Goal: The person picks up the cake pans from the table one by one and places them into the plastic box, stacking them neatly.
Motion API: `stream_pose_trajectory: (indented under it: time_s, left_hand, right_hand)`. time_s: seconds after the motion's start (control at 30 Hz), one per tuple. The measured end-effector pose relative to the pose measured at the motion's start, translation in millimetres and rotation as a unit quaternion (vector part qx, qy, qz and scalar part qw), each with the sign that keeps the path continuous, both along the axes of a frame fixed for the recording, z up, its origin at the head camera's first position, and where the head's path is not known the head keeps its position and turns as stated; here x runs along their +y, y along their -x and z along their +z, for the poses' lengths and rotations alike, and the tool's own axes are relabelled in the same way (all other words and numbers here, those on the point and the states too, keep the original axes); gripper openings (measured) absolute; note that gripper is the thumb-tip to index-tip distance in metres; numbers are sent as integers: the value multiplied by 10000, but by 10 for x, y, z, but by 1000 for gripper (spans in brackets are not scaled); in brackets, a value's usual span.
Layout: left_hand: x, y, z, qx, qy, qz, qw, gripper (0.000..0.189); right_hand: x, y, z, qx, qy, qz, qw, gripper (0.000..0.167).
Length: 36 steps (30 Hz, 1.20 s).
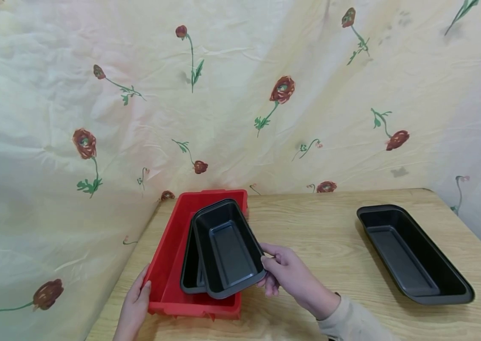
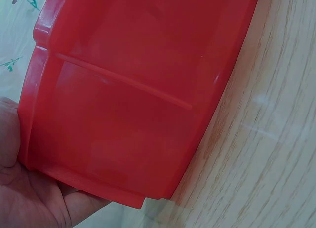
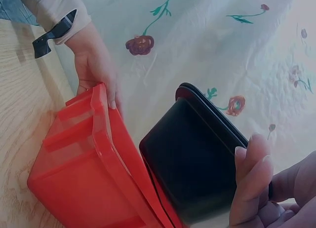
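Note:
My right hand (image 1: 289,277) pinches the near right rim of a black loaf pan (image 1: 229,246), thumb over the edge and fingers beneath. That pan is tilted over the red plastic bin (image 1: 165,272). Below it and partly covered, a second black loaf pan (image 1: 190,272) lies inside the bin. My left hand (image 1: 135,300) grips the bin's left rim near the front corner; the left wrist view shows its fingers against the red wall (image 2: 123,119). From the right wrist view, the held pan's dark outer side (image 3: 190,154) leans beside the bin's edge.
Another black loaf pan (image 1: 413,258) stands on the right of the wooden table (image 1: 308,222). A cloth with printed flowers (image 1: 232,118) hangs behind the table and along its left side.

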<state>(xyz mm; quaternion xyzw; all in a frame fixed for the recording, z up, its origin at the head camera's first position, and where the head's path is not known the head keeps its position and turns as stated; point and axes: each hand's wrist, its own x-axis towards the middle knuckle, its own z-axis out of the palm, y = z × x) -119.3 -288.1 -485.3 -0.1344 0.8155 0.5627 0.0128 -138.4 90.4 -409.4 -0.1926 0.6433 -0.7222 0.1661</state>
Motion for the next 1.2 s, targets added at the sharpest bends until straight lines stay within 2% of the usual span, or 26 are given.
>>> stream_pose_trajectory:
  time_s: [0.2,0.9,1.2]
  left_hand:
    - [-8,-5,-2,-20,-13,17,10000,57]
    - [1,-4,9,-18,-11,35,10000,57]
    - [8,-10,22,46,18,45,10000,56]
  right_hand:
    - [-46,12,-11,0,117,68,9999,50]
    - [-190,46,-26,-142,-72,209,9997,49]
    - [-282,63,-66,3,-26,186,9998,45]
